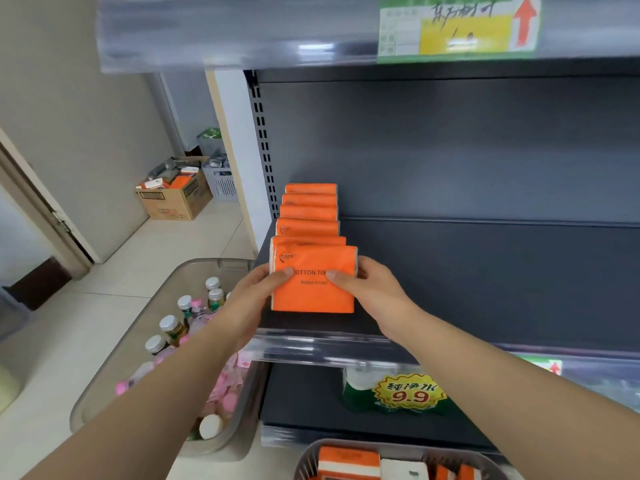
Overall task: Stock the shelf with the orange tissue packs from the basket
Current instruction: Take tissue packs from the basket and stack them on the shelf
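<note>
Both hands on one orange tissue pack, the front pack (313, 282), standing upright near the front edge of the dark shelf (485, 271), at its left end. My left hand (258, 292) grips its left side and my right hand (372, 289) its right side, each thumb pressed flat on the printed face, fingers curled round behind. Directly behind it, toward 12 o'clock, a row of orange packs (310, 209) stands upright one after another, running back to the rear panel. At 6 o'clock, low in view, the basket (311, 455) holds more orange packs. At 8 o'clock, a clear tub (166, 296) of capped bottles (169, 323) on the floor. At 10 o'clock, far off, an open cardboard box (173, 199). Yellow price sign (410, 393) reading 9.9 on the shelf below, at 5 o'clock.
</note>
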`<act>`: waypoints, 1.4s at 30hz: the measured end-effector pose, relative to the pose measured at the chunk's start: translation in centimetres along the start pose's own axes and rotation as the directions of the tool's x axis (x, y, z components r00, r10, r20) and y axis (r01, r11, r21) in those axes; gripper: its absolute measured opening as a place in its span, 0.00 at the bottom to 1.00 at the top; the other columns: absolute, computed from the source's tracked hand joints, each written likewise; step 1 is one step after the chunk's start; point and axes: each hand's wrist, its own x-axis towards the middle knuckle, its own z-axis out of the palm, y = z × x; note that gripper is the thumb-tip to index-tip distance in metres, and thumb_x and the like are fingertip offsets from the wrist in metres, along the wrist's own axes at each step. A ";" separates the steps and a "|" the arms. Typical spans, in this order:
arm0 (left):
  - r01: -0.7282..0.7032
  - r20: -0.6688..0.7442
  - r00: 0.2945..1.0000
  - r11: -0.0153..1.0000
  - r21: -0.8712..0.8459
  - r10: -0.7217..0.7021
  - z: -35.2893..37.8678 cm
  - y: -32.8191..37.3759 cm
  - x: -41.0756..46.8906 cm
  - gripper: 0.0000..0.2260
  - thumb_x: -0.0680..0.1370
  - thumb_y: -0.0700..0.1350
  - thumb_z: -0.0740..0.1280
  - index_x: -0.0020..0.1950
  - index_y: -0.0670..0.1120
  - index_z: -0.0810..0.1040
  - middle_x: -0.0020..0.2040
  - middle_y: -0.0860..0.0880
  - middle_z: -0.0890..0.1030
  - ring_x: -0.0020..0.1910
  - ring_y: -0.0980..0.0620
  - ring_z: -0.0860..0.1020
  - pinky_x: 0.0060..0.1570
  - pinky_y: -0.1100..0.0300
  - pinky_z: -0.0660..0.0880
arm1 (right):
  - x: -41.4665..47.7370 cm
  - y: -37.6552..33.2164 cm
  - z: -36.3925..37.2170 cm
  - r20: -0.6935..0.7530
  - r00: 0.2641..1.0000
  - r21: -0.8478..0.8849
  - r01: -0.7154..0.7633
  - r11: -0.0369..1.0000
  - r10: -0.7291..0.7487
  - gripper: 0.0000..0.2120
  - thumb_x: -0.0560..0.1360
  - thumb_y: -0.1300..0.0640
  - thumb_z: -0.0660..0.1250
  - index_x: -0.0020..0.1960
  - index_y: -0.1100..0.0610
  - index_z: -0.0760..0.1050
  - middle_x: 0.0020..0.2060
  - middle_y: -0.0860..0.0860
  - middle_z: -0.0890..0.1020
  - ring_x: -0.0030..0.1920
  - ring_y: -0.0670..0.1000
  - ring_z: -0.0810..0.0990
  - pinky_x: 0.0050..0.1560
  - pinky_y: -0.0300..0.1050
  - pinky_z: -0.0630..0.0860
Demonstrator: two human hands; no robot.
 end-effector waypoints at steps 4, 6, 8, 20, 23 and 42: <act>-0.044 -0.006 0.999 0.998 0.039 0.044 -0.8 0.0 1.9 0.27 0.69 0.56 0.73 0.65 0.47 0.76 0.58 0.48 0.83 0.59 0.48 0.80 0.63 0.49 0.73 | 1.6 0.5 0.5 -0.024 1.000 0.006 0.017 1.000 -0.017 0.20 0.72 0.53 0.73 0.62 0.54 0.73 0.54 0.47 0.80 0.52 0.42 0.78 0.45 0.35 0.74; -0.053 -0.029 0.998 0.998 0.046 0.055 -1.0 0.0 2.6 0.28 0.67 0.57 0.74 0.64 0.48 0.76 0.57 0.49 0.83 0.59 0.49 0.80 0.62 0.50 0.73 | 2.2 0.8 0.8 -0.042 0.999 0.004 0.031 1.000 -0.031 0.20 0.71 0.54 0.73 0.61 0.53 0.72 0.53 0.46 0.79 0.50 0.40 0.77 0.43 0.33 0.74; -0.048 -0.059 0.997 0.998 0.047 0.051 -1.1 -0.1 3.1 0.28 0.65 0.57 0.74 0.63 0.50 0.76 0.56 0.50 0.84 0.58 0.50 0.81 0.61 0.50 0.74 | 2.6 1.0 1.0 -0.053 0.998 -0.009 0.043 0.999 -0.044 0.21 0.71 0.54 0.73 0.61 0.51 0.71 0.51 0.43 0.78 0.49 0.40 0.77 0.43 0.33 0.73; -0.029 -0.042 0.999 0.996 0.081 0.032 -1.6 -0.7 3.7 0.25 0.69 0.51 0.68 0.66 0.49 0.75 0.58 0.49 0.83 0.58 0.49 0.80 0.60 0.52 0.74 | 3.4 2.1 1.9 -0.074 0.994 -0.159 0.063 0.985 -0.075 0.27 0.69 0.53 0.75 0.65 0.50 0.67 0.60 0.47 0.75 0.60 0.47 0.74 0.58 0.47 0.75; -0.023 -0.034 0.999 0.995 0.096 0.026 -1.6 -0.8 3.6 0.27 0.69 0.51 0.67 0.67 0.48 0.74 0.59 0.49 0.82 0.59 0.49 0.80 0.60 0.52 0.74 | 3.3 2.2 1.9 -0.071 0.995 -0.183 0.058 0.981 -0.072 0.32 0.69 0.52 0.75 0.69 0.50 0.65 0.63 0.49 0.73 0.62 0.48 0.73 0.62 0.51 0.74; 0.001 -0.047 0.999 0.979 0.205 0.009 -0.7 -0.3 2.6 0.29 0.67 0.49 0.69 0.68 0.45 0.72 0.61 0.46 0.80 0.60 0.47 0.78 0.66 0.46 0.71 | 3.6 2.3 1.7 -0.071 0.995 -0.231 0.047 0.972 -0.065 0.37 0.66 0.49 0.77 0.69 0.49 0.63 0.65 0.49 0.71 0.64 0.49 0.72 0.64 0.53 0.73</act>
